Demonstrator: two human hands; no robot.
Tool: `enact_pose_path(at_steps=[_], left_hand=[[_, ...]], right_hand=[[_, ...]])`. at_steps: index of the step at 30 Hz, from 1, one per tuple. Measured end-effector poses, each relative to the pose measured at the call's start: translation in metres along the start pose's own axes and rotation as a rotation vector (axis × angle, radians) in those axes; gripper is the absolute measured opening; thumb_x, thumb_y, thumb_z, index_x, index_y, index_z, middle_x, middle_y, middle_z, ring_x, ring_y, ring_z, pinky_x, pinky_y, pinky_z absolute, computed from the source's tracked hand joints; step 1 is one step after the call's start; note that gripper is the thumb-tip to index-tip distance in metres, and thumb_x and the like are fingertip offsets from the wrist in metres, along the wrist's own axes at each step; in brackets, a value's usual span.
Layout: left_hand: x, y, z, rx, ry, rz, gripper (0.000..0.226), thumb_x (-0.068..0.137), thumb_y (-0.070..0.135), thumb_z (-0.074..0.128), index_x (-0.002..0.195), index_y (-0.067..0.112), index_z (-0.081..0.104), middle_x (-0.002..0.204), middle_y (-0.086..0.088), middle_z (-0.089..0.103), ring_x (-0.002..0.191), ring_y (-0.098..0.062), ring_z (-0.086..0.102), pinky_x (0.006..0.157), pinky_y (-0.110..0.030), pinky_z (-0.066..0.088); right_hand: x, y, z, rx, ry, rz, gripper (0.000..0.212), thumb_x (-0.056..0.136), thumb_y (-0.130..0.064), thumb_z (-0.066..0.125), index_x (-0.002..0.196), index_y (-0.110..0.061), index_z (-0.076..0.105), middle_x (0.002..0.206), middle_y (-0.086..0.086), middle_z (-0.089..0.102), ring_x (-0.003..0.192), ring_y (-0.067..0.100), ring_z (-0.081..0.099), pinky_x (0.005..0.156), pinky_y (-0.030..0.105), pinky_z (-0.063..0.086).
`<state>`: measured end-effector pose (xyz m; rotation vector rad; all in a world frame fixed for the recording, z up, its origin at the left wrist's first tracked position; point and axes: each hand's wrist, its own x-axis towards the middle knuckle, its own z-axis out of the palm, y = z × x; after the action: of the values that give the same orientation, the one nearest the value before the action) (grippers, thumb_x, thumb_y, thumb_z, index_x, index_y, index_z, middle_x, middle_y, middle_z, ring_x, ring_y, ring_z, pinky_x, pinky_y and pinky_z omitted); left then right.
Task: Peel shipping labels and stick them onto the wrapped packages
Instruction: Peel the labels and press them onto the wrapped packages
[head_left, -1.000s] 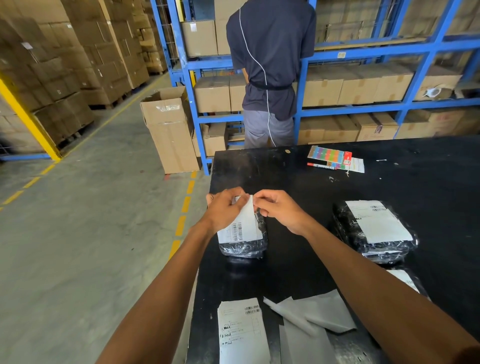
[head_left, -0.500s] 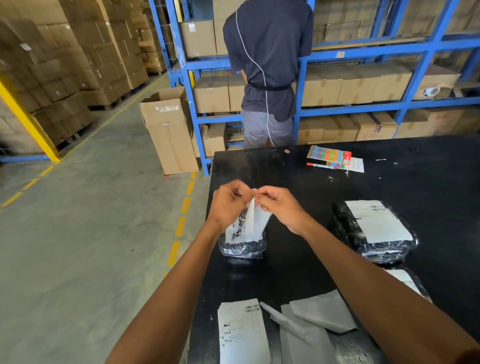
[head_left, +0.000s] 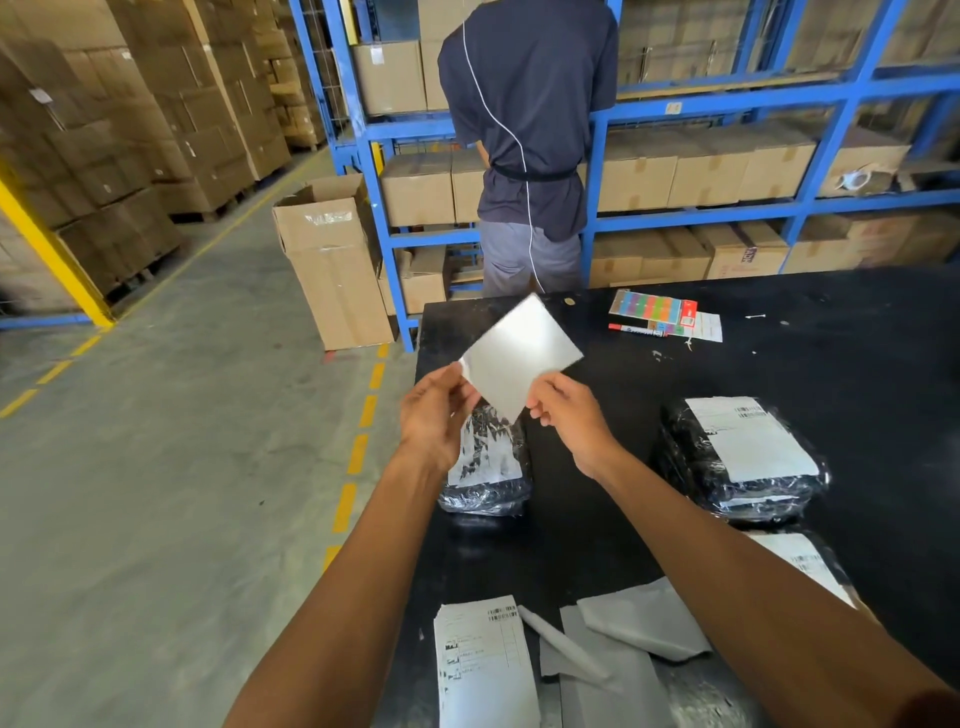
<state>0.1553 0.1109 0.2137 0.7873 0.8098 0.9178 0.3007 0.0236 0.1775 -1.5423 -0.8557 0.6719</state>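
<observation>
Grey concrete floor (head_left: 156, 493), blue shelving (head_left: 727, 101), stacked cartons (head_left: 130, 130)

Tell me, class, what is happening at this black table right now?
A person is peeling a shipping label apart over a wrapped package near the table's left edge. The right hand pinches the blank grey backing sheet, lifted up, while the left hand holds the printed label just above the package; it is not stuck down yet. Two labelled packages lie to the right. More labels and discarded backings lie at the near edge.
</observation>
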Motion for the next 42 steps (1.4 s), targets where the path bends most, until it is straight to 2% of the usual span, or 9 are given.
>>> enact_pose_path(at_steps=[8, 14, 19, 26, 29, 32, 36, 39, 42], left_hand=[[-0.004, -0.016, -0.003, 0.182, -0.059, 0.14, 0.009, 0.091, 0.004, 0.064, 0.086, 0.004, 0.072, 0.075, -0.011, 0.065, 0.072, -0.019, 0.058, 0.077, -0.03, 0.055], [-0.005, -0.017, -0.004, 0.149, -0.085, 0.089, 0.01, 0.091, 0.003, 0.063, 0.09, 0.003, 0.073, 0.083, -0.012, 0.071, 0.077, -0.019, 0.066, 0.081, -0.031, 0.056], [-0.002, -0.008, -0.005, 0.005, -0.028, -0.037, 0.012, 0.095, 0.004, 0.056, 0.084, 0.004, 0.062, 0.074, -0.008, 0.062, 0.075, -0.021, 0.062, 0.091, -0.039, 0.054], [-0.003, -0.002, -0.022, -0.256, -0.024, -0.263, 0.014, 0.098, 0.002, 0.05, 0.089, -0.003, 0.059, 0.062, -0.009, 0.071, 0.062, -0.021, 0.073, 0.063, -0.035, 0.062], [-0.006, -0.002, -0.027, -0.31, 0.014, -0.287, 0.016, 0.099, 0.001, 0.048, 0.087, -0.005, 0.057, 0.061, -0.013, 0.071, 0.055, -0.022, 0.072, 0.052, -0.035, 0.061], [-0.006, -0.003, -0.031, -0.376, 0.021, -0.304, 0.016, 0.098, 0.0, 0.048, 0.087, -0.005, 0.057, 0.065, -0.015, 0.071, 0.059, -0.024, 0.072, 0.058, -0.036, 0.062], [0.001, -0.002, -0.041, -0.48, 0.061, -0.239, 0.01, 0.097, -0.002, 0.049, 0.094, -0.005, 0.058, 0.093, -0.015, 0.065, 0.085, -0.025, 0.067, 0.086, -0.037, 0.058], [0.004, -0.004, -0.05, -0.472, 0.084, -0.193, 0.013, 0.094, -0.001, 0.052, 0.107, -0.004, 0.057, 0.1, -0.015, 0.063, 0.098, -0.025, 0.066, 0.078, -0.039, 0.06], [0.001, -0.013, -0.049, -0.442, 0.099, -0.22, 0.004, 0.094, -0.001, 0.053, 0.095, -0.001, 0.057, 0.094, -0.012, 0.06, 0.103, -0.022, 0.057, 0.095, -0.034, 0.051]], right_hand=[[-0.001, -0.011, 0.017, 0.091, -0.142, -0.138, 0.021, 0.092, -0.032, 0.067, 0.107, -0.019, 0.071, 0.104, 0.0, 0.073, 0.101, 0.016, 0.07, 0.092, 0.031, 0.056], [0.008, -0.012, 0.027, -0.005, 0.001, -0.096, 0.007, 0.092, -0.026, 0.067, 0.09, -0.019, 0.069, 0.097, 0.001, 0.072, 0.09, 0.016, 0.071, 0.09, 0.043, 0.058], [0.01, -0.002, 0.022, 0.185, 0.13, 0.087, 0.015, 0.096, -0.013, 0.056, 0.082, -0.013, 0.052, 0.095, 0.005, 0.062, 0.094, 0.016, 0.064, 0.088, 0.035, 0.057], [0.0, 0.033, -0.01, 0.055, 0.427, 0.252, 0.02, 0.092, -0.011, 0.054, 0.077, -0.014, 0.043, 0.076, 0.002, 0.051, 0.076, 0.018, 0.051, 0.064, 0.032, 0.048], [-0.012, 0.051, -0.029, 0.068, 0.588, 0.298, 0.007, 0.093, -0.007, 0.053, 0.091, -0.013, 0.051, 0.079, -0.002, 0.051, 0.08, 0.019, 0.05, 0.061, 0.028, 0.039], [-0.027, 0.074, -0.047, 0.018, 0.645, 0.374, 0.026, 0.094, -0.003, 0.048, 0.11, -0.015, 0.063, 0.099, 0.003, 0.061, 0.09, 0.02, 0.054, 0.078, 0.033, 0.046], [-0.059, 0.108, -0.073, -0.254, 0.535, 0.518, 0.039, 0.095, -0.002, 0.039, 0.09, -0.016, 0.076, 0.104, 0.006, 0.063, 0.092, 0.023, 0.052, 0.077, 0.032, 0.046], [-0.085, 0.135, -0.081, -0.34, 0.178, 0.597, 0.041, 0.092, -0.004, 0.045, 0.072, -0.022, 0.075, 0.102, 0.005, 0.069, 0.092, 0.025, 0.059, 0.066, 0.027, 0.045], [-0.107, 0.145, -0.074, -0.529, -0.13, 0.576, 0.04, 0.091, -0.005, 0.046, 0.076, -0.026, 0.077, 0.104, -0.002, 0.073, 0.103, 0.016, 0.062, 0.078, 0.022, 0.044]])
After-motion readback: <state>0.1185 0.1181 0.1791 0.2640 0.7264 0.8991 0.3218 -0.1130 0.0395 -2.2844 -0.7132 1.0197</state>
